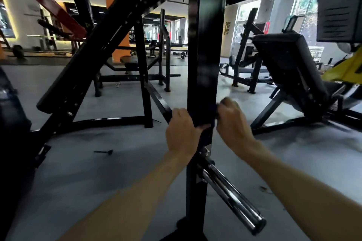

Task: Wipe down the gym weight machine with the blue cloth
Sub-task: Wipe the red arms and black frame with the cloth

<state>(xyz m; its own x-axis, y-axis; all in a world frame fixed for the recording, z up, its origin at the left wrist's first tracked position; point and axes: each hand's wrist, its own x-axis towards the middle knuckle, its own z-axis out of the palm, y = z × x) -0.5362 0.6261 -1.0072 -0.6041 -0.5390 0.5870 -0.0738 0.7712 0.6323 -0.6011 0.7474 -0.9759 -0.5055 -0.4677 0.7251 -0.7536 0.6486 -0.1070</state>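
Observation:
A black upright post of the weight machine stands right in front of me. The dark blue cloth is wrapped around the post at about hand height. My left hand grips the cloth on the post's left side, fingers curled round it. My right hand grips the cloth's other end on the right side, slightly higher. Most of the cloth is hidden by my hands and the post.
A chrome weight peg sticks out of the post below my hands, towards the lower right. A slanted black beam crosses on the left. A padded leg-press seat stands to the right. A small dark tool lies on the grey floor.

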